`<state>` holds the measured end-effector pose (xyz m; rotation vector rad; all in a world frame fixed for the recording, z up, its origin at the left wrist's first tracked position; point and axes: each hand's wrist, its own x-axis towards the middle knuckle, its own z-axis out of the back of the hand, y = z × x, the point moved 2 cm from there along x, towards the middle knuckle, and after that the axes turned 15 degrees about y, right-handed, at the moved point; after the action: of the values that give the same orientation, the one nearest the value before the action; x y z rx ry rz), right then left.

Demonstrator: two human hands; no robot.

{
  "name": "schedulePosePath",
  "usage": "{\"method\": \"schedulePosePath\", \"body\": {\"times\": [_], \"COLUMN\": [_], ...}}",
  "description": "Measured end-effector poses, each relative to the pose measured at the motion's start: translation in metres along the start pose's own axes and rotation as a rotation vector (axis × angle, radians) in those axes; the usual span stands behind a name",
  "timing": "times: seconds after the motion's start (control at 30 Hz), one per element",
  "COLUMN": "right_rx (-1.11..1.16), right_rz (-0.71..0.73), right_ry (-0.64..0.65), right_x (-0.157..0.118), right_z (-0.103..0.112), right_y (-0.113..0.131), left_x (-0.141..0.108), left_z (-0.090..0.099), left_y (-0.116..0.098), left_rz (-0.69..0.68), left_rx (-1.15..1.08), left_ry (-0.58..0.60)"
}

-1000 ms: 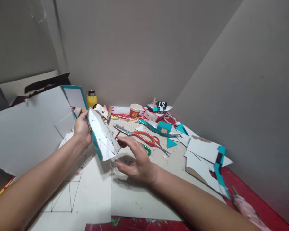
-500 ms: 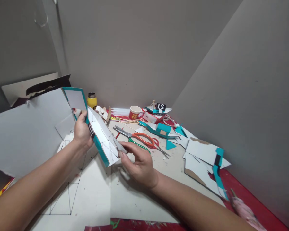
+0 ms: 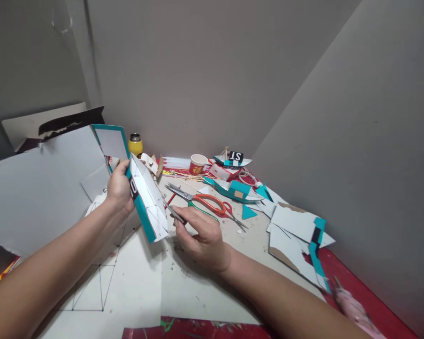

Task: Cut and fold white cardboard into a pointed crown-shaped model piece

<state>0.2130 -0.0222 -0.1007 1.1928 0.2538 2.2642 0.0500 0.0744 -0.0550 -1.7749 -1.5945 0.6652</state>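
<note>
My left hand (image 3: 120, 187) grips a folded white and teal cardboard piece (image 3: 150, 202) by its upper left side. Black lines show on its white inner face, and a black patch with white lettering is on its teal side. Close to the piece's lower right edge, my right hand (image 3: 200, 238) pinches a small thin grey piece (image 3: 175, 213), too small to name surely. A gap separates that thin piece's lower part from the cardboard. Orange-handled scissors (image 3: 212, 203) lie beyond my right hand, over a green-handled tool.
Behind stand a red and white paper cup (image 3: 198, 164) and a yellow bottle (image 3: 135, 144). Small teal and white cardboard boats (image 3: 238, 190) lie at the back. Cardboard scraps (image 3: 293, 240) and a pink glue gun (image 3: 355, 306) are at right, a large white sheet (image 3: 49, 188) at left.
The cardboard piece has tilted more upright and shifted slightly left. My right hand has come away from its edge, and the thin grey piece now shows more clearly between the fingers.
</note>
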Motion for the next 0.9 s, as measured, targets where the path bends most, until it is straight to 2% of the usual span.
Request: {"method": "schedulePosePath", "body": {"times": [0.2,0.33,0.5,0.63,0.77,0.9], "right_rx": [0.062,0.155,0.498,0.685,0.678,0.624], "right_rz": [-0.086,-0.204,-0.460,-0.586,-0.612,-0.610], "right_ry": [0.009,0.001,-0.012,0.000,-0.125,-0.318], "right_x": [0.003,0.005,0.005,0.009,0.011,0.011], "right_z": [0.002,0.003,0.000,0.002,0.009,0.017], "right_y": [0.002,0.001,-0.005,-0.007,-0.016,-0.030], "left_x": [0.001,0.000,-0.001,-0.003,-0.002,-0.003], "left_z": [0.000,0.001,-0.003,-0.008,-0.006,0.003], "left_y": [-0.001,-0.002,-0.003,-0.008,-0.012,0.006], "left_rz": [0.003,-0.030,-0.088,-0.070,0.025,0.168], "left_rx": [-0.012,-0.009,-0.060,-0.083,-0.096,-0.072], "left_ry": [0.019,0.025,0.040,0.112,0.246,0.337]}}
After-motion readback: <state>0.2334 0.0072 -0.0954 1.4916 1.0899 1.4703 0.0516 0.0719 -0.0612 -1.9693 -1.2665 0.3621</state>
